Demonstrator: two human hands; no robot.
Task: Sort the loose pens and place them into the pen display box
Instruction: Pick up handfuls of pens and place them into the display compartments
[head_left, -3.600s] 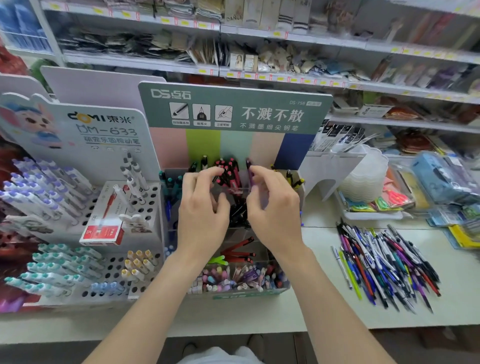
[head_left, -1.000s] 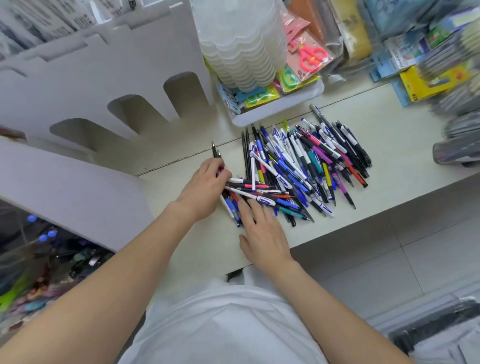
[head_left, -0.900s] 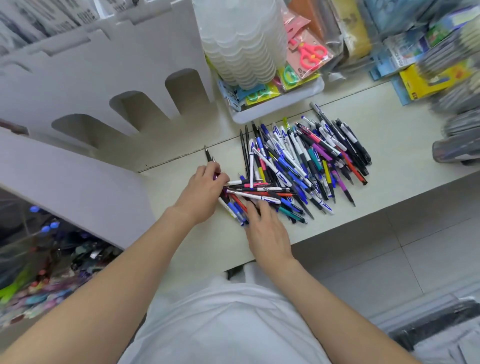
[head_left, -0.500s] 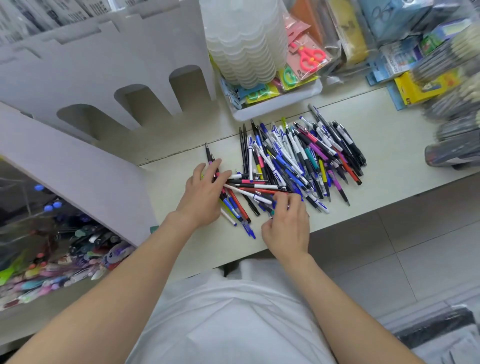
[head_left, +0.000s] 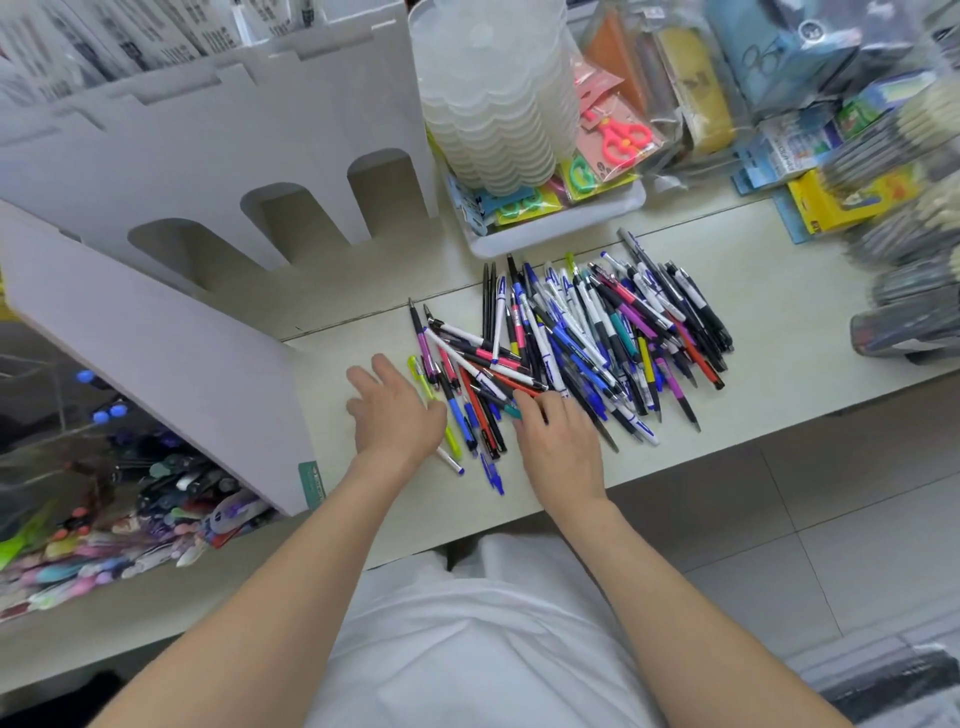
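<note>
The box (head_left: 182, 374) stands at the desk's (head_left: 779, 312) near left corner, its white side wall turned toward the pens, so sorted ones travel little. The left hand (head_left: 395, 410) lies flat on the desk, grip wide and holding nothing, fingers spread beside a yellow-green pen (head_left: 452, 440), probably to fence in strays. The right hand (head_left: 558, 441) bends its fingers onto the pile's near end; whether that grip holds a pen I cannot tell. The pens (head_left: 587, 338) fan across mid-desk toward the far tray (head_left: 556, 234).

Heap of multicoloured plastic pens (head_left: 582, 338): on pale counter (head_left: 779, 291)
Left hand (head_left: 397, 415): fingers spread, at heap's left edge
Right hand (head_left: 558, 441): fingertips on heap
</note>
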